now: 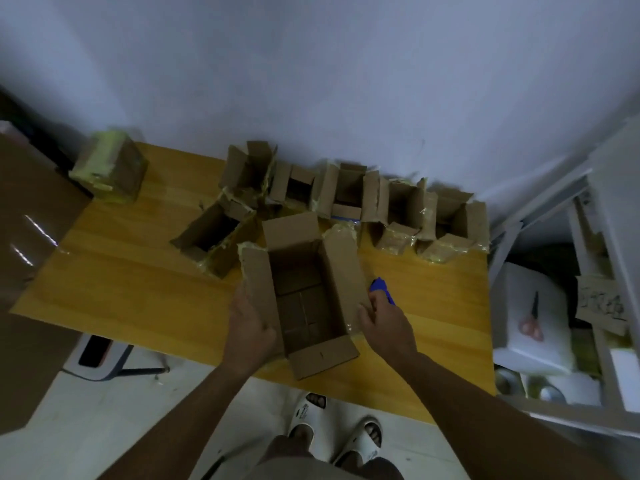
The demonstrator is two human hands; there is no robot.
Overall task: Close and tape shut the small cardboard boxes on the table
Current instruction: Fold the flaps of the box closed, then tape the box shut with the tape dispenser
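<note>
Box, open-topped with all 4 flaps up, sits at the desk front edge. Left hand grips its left flap, fingers curled round. Right hand touches its right flap; grip unclear. Blue tool just beside it.

My sandals show at the bottom of the frame, on the pale floor. A stool stands lower left, partly under the wooden surface. A big brown carton fills the left edge. The white wall takes up the whole upper frame. At right stands a white shelf, and below it a foam box with scissors lying on top.
</note>
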